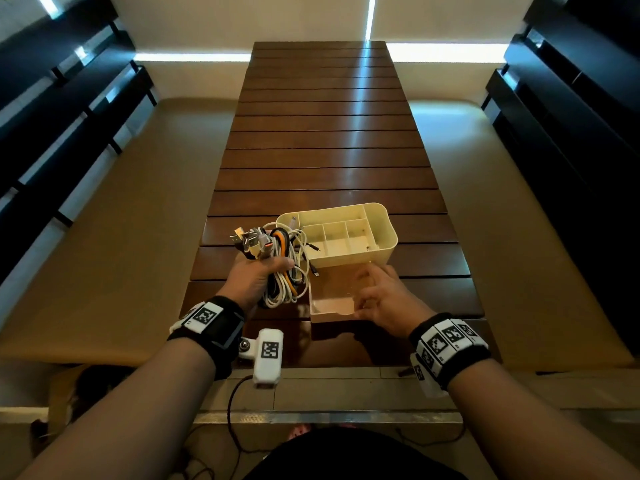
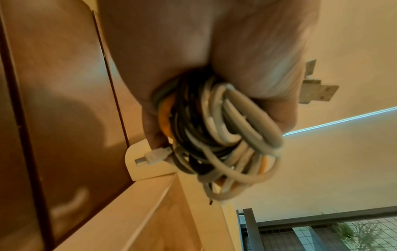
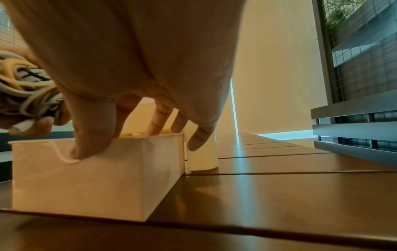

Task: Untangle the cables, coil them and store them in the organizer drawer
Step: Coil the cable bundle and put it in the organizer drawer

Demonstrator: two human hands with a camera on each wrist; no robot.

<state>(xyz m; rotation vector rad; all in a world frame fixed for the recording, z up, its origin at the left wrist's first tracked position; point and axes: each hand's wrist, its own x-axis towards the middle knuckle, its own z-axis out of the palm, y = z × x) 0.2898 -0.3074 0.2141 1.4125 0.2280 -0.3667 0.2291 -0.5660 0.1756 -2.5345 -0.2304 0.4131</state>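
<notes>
1. The bundle of cables [image 1: 282, 261] is clenched in the left hand [image 1: 254, 277], held above the slatted wooden table [image 1: 325, 150] just left of the cream organizer [image 1: 381, 230]; several plugs [image 1: 247, 242] stick up out of the fist.

2. The clear drawer [image 1: 332, 299] is pulled out toward the person and is grasped by the right hand [image 1: 381, 299] — thumb on the scooped front lip, fingers curled over the rim into its inside, as the right wrist view shows.

3. Risk: the bundle looks mixed, not sorted. If it were stuffed in as one lump, the untangling and coiling would be left undone, and the drawer might jam on closing.

4. Risk: loose loops and one plug [image 2: 154, 155] hang below the fist near the organizer's corner. A snag there could drag the light organizer across the table.

5. Risk: the drawer appears almost fully drawn out. A further tug could pull it free — nothing shows a stop.

6. Counts: one organizer, with about six open compartments on top; one drawer; one bundle. White, black, grey and orange strands are seen, but the number of separate cables cannot be told. About five plugs are counted at the top, and two more hang low.
</notes>
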